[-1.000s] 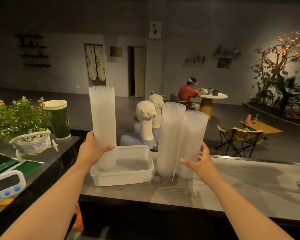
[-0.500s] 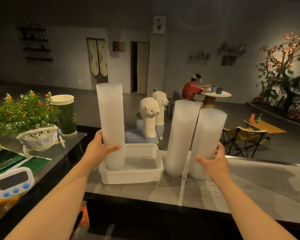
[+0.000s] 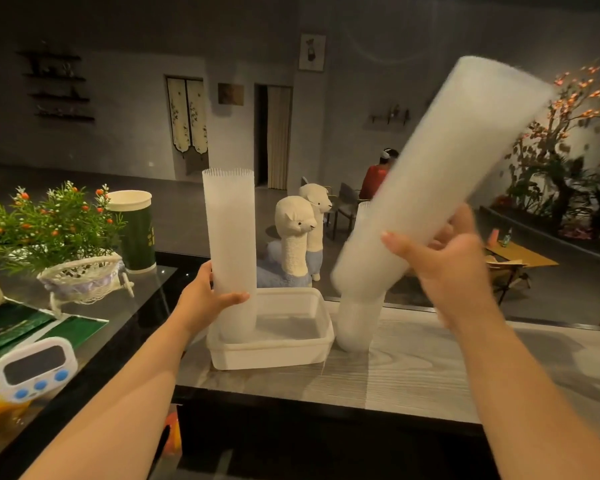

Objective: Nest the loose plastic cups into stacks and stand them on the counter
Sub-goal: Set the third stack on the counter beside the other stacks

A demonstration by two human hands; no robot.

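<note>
Nearest, a white digital timer [image 3: 32, 368] sits at lower left on the dark glass side counter [image 3: 146, 292], with green printed sheets [image 3: 42, 332] just behind it. Both forearms reach forward over the dark front edge of the grey wood-grain counter [image 3: 413, 368]. Left hand [image 3: 205, 299] grips the lower part of an upright cup stack [image 3: 230, 251], thumb across its front, fingers curled round behind; the stack's base stands inside the white plastic tub [image 3: 274, 351], at the tub's left end. The tub sits on the counter near its left edge. Right hand [image 3: 444, 268] is wrapped round a second, tilted cup stack [image 3: 440, 171], thumb in front, held clear of the counter and leaning up to the right; this stack is motion-blurred. A third stack [image 3: 359, 320] stands on the counter just right of the tub, mostly hidden behind the tilted one. Bare counter surface runs to the right of it. Left, on the glass: a white basket of greenery with orange berries [image 3: 59, 237] and a green canister [image 3: 134, 230]. Beyond the counter's far edge stand two plush alpacas [image 3: 300, 233], then open floor, and a seated person in red [image 3: 374, 178] at the back wall.
</note>
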